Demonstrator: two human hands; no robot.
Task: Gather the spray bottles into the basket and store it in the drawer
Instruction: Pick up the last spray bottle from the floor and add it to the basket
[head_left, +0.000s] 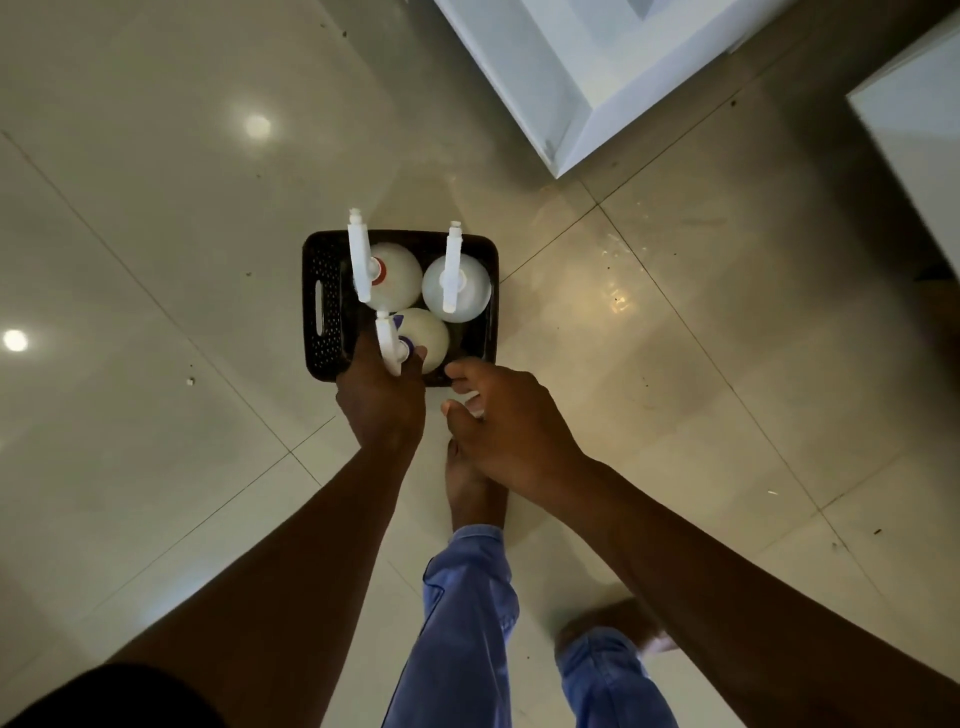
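A dark perforated basket (324, 306) sits on the tiled floor with three white spray bottles upright in it. One with a red collar (397, 278) stands at the back left, a plain one (460, 286) at the back right, and one with a purple collar (423, 335) at the front. My left hand (382, 400) is closed around the neck and trigger of the purple-collared bottle, over the basket's near edge. My right hand (506, 421) hovers at the basket's near right corner, fingers apart and holding nothing.
A white open drawer (550, 88) juts out at the upper right, above the basket. Another white cabinet face (914, 130) lies at the far right. My bare feet (472, 483) and blue trouser legs stand just behind the basket.
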